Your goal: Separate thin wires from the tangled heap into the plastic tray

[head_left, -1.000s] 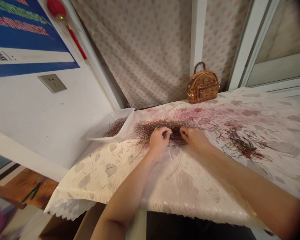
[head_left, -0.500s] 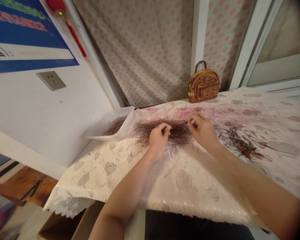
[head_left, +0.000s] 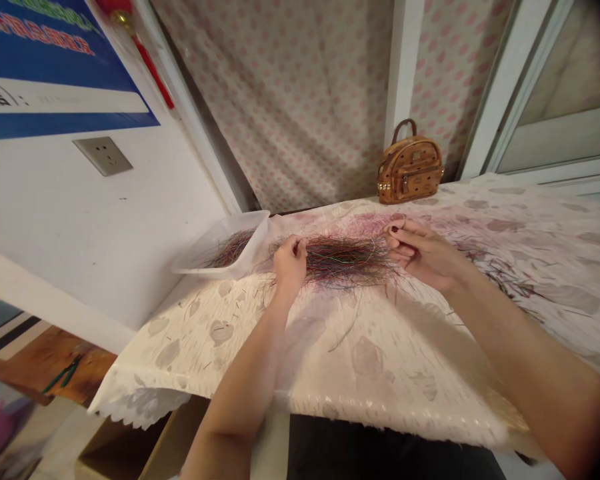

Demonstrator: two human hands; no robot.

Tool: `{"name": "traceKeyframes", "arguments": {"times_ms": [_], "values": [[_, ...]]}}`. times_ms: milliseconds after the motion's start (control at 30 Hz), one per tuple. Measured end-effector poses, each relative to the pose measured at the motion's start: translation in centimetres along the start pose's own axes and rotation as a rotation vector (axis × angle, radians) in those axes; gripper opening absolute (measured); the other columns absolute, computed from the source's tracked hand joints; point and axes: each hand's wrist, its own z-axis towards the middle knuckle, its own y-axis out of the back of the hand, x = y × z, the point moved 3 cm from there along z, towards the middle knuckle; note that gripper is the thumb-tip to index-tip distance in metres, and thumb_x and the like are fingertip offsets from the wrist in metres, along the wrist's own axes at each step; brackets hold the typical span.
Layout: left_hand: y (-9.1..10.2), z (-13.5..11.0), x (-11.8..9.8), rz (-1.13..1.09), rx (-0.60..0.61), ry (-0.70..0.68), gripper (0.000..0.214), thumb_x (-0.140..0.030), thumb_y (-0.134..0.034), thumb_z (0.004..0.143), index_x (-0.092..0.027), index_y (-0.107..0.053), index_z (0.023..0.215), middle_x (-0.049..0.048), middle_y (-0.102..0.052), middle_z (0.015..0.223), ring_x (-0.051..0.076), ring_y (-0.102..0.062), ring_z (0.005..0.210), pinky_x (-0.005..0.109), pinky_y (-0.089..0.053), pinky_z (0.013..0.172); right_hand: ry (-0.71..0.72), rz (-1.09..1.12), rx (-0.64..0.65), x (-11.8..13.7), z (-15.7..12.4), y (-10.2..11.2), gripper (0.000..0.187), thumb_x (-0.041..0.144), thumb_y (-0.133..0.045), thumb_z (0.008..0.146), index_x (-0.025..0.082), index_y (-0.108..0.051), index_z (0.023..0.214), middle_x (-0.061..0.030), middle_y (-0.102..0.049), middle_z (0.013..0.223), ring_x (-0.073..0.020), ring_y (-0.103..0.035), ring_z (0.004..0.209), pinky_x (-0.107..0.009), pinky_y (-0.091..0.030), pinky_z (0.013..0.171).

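A wide heap of thin coloured wires (head_left: pixel 347 263) lies on the patterned tablecloth between my two hands. At the heap's left end my left hand (head_left: pixel 289 267) is closed, thumb and forefinger pinched on what looks like a thin wire. Just past the right end, raised slightly, my right hand (head_left: pixel 425 255) is closed too, its thumb and forefinger pinching a fine wire end. Where single wires run between the hands is hard to follow. More wires (head_left: pixel 233 248) lie in a white plastic tray (head_left: pixel 260 243) to the left.
Short wire pieces (head_left: pixel 517 283) are scattered on the tablecloth (head_left: pixel 365 363) right of the heap, partly behind my right forearm. A brown mini backpack (head_left: pixel 410 170) stands at the back edge. To the left rises a white wall with a socket (head_left: pixel 103 155). Green-handled pliers (head_left: pixel 65 375) lie lower left.
My left hand has moved left along the heap, from its middle to its left end. My right hand has shifted slightly right and turned, so the hands are farther apart.
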Motion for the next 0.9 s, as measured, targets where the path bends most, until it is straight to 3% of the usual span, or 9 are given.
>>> {"name": "traceKeyframes", "arguments": {"times_ms": [100,200,333,467,567,700,800,900], "values": [[0.1,0.2,0.6,0.071,0.016,0.013,0.022,-0.024,-0.049,0.091,-0.019,-0.061,0.073,-0.0002,-0.058,0.064,0.013,-0.051,0.061,0.024,-0.036,0.063,-0.029,0.086,-0.027,0.1,-0.2,-0.2,0.014,0.029,-0.074,0.074,0.021,-0.067,0.082,0.0004,-0.061,0.073,-0.0067,-0.042,0.052,-0.022,-0.042,0.047],[-0.1,0.1,0.8,0.128,0.051,0.03,0.021,-0.021,-0.048,0.09,-0.019,-0.063,0.076,0.0003,-0.06,0.066,0.014,-0.054,0.062,0.024,-0.036,0.063,0.035,0.061,-0.083,0.2,-0.2,-0.3,0.015,0.029,-0.072,0.075,0.023,-0.07,0.089,-0.004,-0.071,0.092,-0.0121,-0.061,0.069,-0.026,-0.054,0.063],[0.2,0.2,1.0,0.231,0.056,0.065,0.021,-0.02,-0.049,0.089,-0.02,-0.065,0.076,0.0022,-0.066,0.072,0.016,-0.058,0.066,0.025,-0.037,0.064,0.17,-0.033,-0.08,0.3,-0.1,-0.5,0.017,0.031,-0.071,0.078,0.025,-0.07,0.093,-0.0049,-0.074,0.102,-0.0184,-0.069,0.092,-0.033,-0.057,0.082],[0.9,0.2,1.0,0.384,0.093,0.135,0.019,-0.018,-0.052,0.087,-0.022,-0.068,0.076,0.0042,-0.068,0.072,0.019,-0.06,0.068,0.028,-0.039,0.065,0.222,-0.088,-0.157,-0.1,-0.2,-0.7,0.019,0.04,-0.074,0.078,0.024,-0.068,0.087,-0.005,-0.075,0.09,-0.0188,-0.071,0.081,-0.035,-0.058,0.079],[1.2,-0.1,-0.4,0.455,0.043,0.052,0.018,-0.02,-0.055,0.087,-0.022,-0.068,0.074,0.0073,-0.069,0.075,0.023,-0.062,0.079,0.032,-0.043,0.072,0.18,-0.089,-0.14,-0.8,-0.6,-1.6,0.022,0.042,-0.075,0.076,0.023,-0.067,0.084,-0.0047,-0.075,0.084,-0.017,-0.069,0.072,-0.034,-0.057,0.075],[0.1,-1.7,-3.9,0.148,0.012,-0.141,0.02,-0.026,-0.048,0.094,-0.02,-0.066,0.087,0.0069,-0.071,0.092,0.02,-0.062,0.088,0.032,-0.045,0.083,0.089,-0.099,-0.058,-2.2,-1.1,-3.3,0.025,0.043,-0.073,0.077,0.021,-0.066,0.085,-0.0049,-0.073,0.081,-0.0149,-0.066,0.067,-0.031,-0.055,0.069],[-1.9,-3.4,-5.4,-0.172,0.139,-0.085,0.022,-0.027,-0.044,0.096,-0.019,-0.06,0.084,0.0036,-0.068,0.084,0.016,-0.062,0.079,0.027,-0.046,0.076,0.102,-0.175,-0.004,-3.1,-1.4,-4.3,0.021,0.039,-0.07,0.08,0.02,-0.069,0.088,-0.0014,-0.067,0.074,-0.0102,-0.057,0.058,-0.025,-0.047,0.058],[-3.6,-4.5,-5.4,-0.351,0.245,0.06,0.021,-0.026,-0.044,0.095,-0.019,-0.053,0.077,0.0005,-0.06,0.071,0.013,-0.057,0.067,0.025,-0.046,0.067,0.142,-0.274,0.003,-3.6,-1.6,-4.8,0.016,0.034,-0.065,0.084,0.019,-0.07,0.087,0.0019,-0.058,0.067,-0.0086,-0.046,0.053,-0.024,-0.037,0.05]]}}
